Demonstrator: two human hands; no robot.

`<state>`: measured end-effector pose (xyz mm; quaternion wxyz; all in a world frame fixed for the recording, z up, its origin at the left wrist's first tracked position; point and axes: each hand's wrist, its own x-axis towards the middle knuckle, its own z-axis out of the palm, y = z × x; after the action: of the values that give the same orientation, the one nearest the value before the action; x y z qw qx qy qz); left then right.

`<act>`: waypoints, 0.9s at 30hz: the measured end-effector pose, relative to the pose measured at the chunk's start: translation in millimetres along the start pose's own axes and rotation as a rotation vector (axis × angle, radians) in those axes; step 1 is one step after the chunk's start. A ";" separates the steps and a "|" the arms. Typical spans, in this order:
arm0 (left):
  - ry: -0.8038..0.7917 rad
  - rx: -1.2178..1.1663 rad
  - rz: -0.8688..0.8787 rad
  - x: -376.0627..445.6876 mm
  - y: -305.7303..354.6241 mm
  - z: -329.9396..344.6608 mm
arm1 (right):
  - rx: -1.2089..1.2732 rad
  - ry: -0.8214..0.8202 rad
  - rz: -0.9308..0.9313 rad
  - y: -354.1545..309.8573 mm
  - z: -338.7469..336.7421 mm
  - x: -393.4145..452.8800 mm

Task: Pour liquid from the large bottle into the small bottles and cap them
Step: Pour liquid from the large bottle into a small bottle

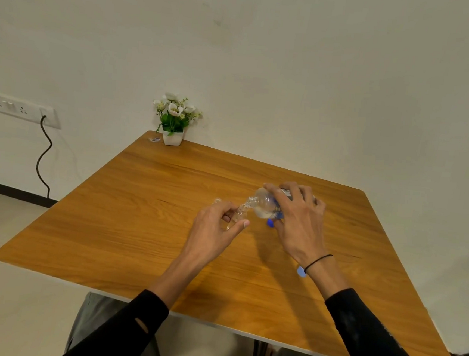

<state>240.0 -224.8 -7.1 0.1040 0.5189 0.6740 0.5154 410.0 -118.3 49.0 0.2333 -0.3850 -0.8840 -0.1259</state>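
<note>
Now the right hand (298, 212) grips the large bottle (266, 206) tipped over, mouth meeting the small bottle (238, 215), which the left hand (217, 227) pinches steady to catch liquid.

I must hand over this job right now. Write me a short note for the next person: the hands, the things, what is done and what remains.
Left hand: holds a small bottle upright on the table.
Right hand: holds the large bottle tipped, mouth at the small bottle's neck; pouring is under way.
A second small bottle stands just behind the left hand; its fill cannot be told.
Blue caps: one under the large bottle, one by the right wrist.
Left: finish pouring, cap the bottles.
</note>
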 end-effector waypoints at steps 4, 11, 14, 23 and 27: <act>-0.002 0.003 -0.002 -0.4 0.7 -0.9 | 0.003 0.004 0.005 -1.1 -1.6 0.1; -0.007 -0.019 0.011 0.8 0.3 -1.0 | 0.005 0.001 0.006 -2.3 -4.7 0.9; -0.012 -0.029 0.007 1.2 1.0 -1.1 | 0.000 0.008 0.006 -2.3 -5.2 1.2; -0.009 -0.026 -0.004 1.8 2.0 -0.1 | -0.002 0.013 0.006 -1.9 -6.1 1.6; -0.010 -0.025 -0.005 1.8 2.1 -1.3 | 0.017 0.015 0.015 -3.0 -4.3 0.1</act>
<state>239.5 -224.3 -4.1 0.1151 0.5185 0.6682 0.5210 409.1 -122.0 52.6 0.2441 -0.3888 -0.8803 -0.1194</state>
